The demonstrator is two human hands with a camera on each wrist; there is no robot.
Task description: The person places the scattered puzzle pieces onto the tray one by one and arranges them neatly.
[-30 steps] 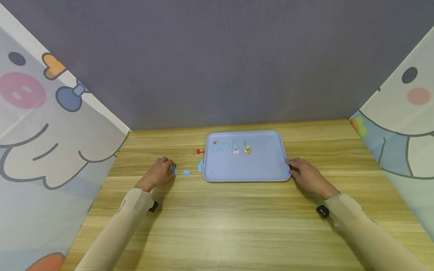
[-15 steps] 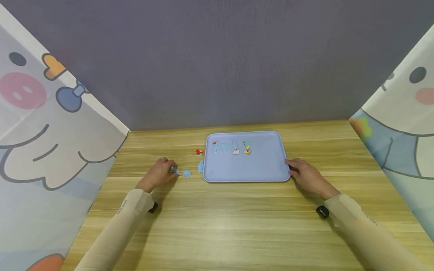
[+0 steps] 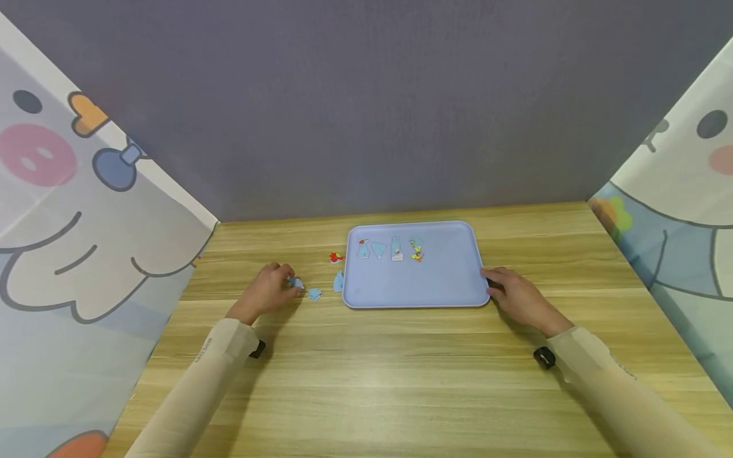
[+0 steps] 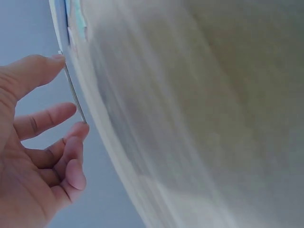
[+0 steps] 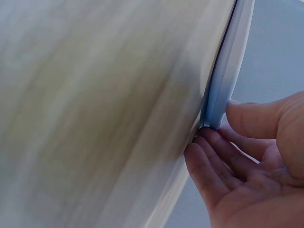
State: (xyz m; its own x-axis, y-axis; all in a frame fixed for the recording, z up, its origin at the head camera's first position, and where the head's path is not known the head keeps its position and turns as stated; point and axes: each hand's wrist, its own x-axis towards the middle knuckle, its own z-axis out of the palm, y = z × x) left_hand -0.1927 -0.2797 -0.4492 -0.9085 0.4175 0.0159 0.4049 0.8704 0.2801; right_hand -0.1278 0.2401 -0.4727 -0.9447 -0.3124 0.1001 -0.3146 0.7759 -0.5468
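Observation:
My left hand (image 3: 265, 294) pinches a thin light-blue puzzle piece (image 3: 296, 282) just above the wooden table, left of the tray. In the left wrist view, the piece (image 4: 75, 90) appears edge-on between thumb and fingers. Close to its right lies another blue piece (image 3: 315, 294). At the right short side of a pale lilac tray (image 3: 418, 289), my right hand (image 3: 518, 298) holds the rim, the thumb (image 5: 251, 118) against it and the fingers low by the tabletop. Several pieces lie in a row along the tray's upper left, among them a yellow-patterned one (image 3: 417, 249).
A red piece (image 3: 336, 257) and a blue piece (image 3: 338, 281) lie by the tray's left edge, the blue one touching or nearly touching it. A grey panel (image 3: 401, 114) rises behind the wooden table (image 3: 366, 381). Cartoon-printed walls flank both sides.
The piece in my left hand has turned and lifted slightly, its face now showing past the fingertips, nearer the neighbouring blue piece. The right hand and the tray stay in place.

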